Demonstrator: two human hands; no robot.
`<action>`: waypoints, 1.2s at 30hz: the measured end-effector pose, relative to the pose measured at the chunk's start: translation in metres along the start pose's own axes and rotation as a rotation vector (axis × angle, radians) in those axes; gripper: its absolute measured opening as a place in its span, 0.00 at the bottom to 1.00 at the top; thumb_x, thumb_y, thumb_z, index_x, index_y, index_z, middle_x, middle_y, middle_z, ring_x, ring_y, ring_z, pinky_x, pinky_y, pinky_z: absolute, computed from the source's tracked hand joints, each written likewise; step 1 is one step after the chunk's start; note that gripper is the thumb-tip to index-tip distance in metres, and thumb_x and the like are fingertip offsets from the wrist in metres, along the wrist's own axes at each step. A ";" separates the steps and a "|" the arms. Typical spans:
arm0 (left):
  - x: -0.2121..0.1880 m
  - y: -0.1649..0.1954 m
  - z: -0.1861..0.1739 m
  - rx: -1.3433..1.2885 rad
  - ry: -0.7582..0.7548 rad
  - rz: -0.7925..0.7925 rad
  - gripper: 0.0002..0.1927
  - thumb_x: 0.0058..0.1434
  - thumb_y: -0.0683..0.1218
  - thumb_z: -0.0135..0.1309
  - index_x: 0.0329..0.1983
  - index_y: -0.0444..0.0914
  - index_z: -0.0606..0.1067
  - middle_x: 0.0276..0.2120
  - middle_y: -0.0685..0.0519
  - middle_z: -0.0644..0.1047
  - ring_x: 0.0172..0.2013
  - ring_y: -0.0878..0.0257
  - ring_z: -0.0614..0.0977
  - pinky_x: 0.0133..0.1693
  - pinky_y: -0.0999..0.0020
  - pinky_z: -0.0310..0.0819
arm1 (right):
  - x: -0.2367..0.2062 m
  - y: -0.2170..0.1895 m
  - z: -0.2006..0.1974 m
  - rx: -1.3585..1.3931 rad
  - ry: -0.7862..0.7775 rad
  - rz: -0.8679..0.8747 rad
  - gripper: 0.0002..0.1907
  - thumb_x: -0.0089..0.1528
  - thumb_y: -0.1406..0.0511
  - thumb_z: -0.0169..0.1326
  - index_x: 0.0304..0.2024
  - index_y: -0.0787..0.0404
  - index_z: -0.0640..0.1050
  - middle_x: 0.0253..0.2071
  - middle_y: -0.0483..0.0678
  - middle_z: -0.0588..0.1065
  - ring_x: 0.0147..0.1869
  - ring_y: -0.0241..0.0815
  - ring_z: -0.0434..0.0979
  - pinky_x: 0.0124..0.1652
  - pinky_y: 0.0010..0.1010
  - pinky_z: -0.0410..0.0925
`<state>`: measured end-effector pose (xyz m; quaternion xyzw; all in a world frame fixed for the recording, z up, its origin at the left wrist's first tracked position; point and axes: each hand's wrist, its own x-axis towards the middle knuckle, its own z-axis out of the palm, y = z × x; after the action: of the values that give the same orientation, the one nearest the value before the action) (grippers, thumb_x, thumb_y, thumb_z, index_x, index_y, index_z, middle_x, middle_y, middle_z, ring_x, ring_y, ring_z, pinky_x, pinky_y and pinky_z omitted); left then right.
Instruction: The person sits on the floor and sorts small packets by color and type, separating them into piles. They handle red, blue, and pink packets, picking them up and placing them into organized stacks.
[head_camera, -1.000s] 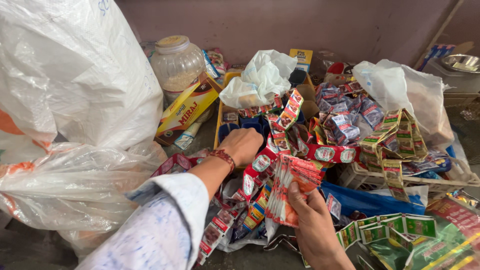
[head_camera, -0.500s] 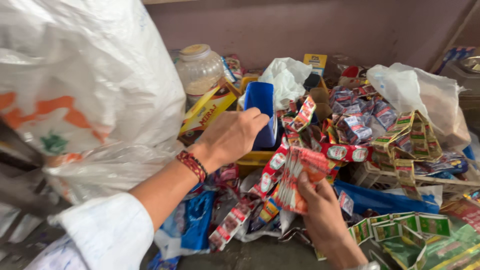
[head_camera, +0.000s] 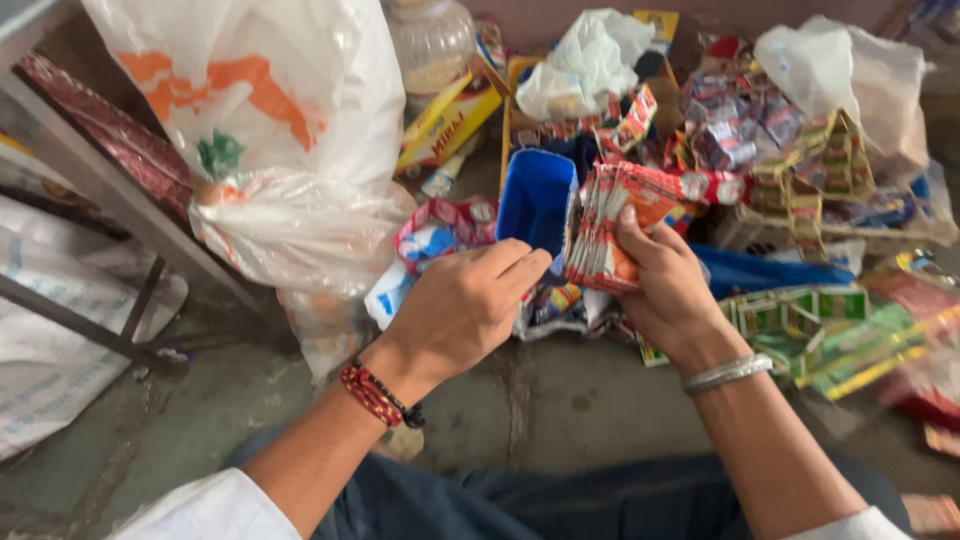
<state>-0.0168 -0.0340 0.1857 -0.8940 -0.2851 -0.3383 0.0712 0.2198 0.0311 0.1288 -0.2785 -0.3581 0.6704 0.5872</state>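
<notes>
Upper left, we see a big white plastic bag (head_camera: 270, 110), contents hidden. At centre, our left hand (head_camera: 455, 305) pinches the blue box (head_camera: 537, 200), its open mouth showing only shadow. Beside it, our right hand (head_camera: 665, 280) clamps a stack of red sachets (head_camera: 610, 225).

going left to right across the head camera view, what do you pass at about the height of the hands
White plastic bag with orange and green print → left hand → open blue box → stack of red sachets in the right hand → green sachet strips.
</notes>
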 end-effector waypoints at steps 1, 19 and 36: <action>-0.011 0.009 -0.002 -0.006 0.002 0.009 0.19 0.57 0.36 0.52 0.53 0.33 0.74 0.43 0.48 0.76 0.39 0.52 0.81 0.40 0.60 0.77 | -0.010 0.002 0.001 -0.005 0.018 0.029 0.12 0.72 0.61 0.46 0.48 0.62 0.75 0.42 0.44 0.78 0.42 0.34 0.79 0.44 0.32 0.74; -0.157 0.054 0.058 0.017 -0.507 -0.086 0.09 0.56 0.40 0.52 0.39 0.37 0.78 0.38 0.50 0.77 0.43 0.52 0.80 0.44 0.57 0.75 | -0.089 0.039 0.014 -0.594 -0.205 0.316 0.16 0.68 0.62 0.48 0.57 0.59 0.71 0.42 0.43 0.77 0.42 0.32 0.77 0.42 0.30 0.72; -0.145 0.043 0.054 -0.310 -0.231 -0.562 0.07 0.57 0.42 0.60 0.37 0.35 0.79 0.40 0.45 0.77 0.44 0.44 0.79 0.44 0.52 0.74 | -0.085 0.074 0.019 -1.336 -0.498 -0.156 0.25 0.60 0.58 0.60 0.55 0.63 0.70 0.50 0.57 0.74 0.56 0.56 0.75 0.55 0.41 0.68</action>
<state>-0.0511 -0.1193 0.0536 -0.8130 -0.4718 -0.2807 -0.1942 0.1744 -0.0600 0.0765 -0.3908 -0.8343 0.3074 0.2382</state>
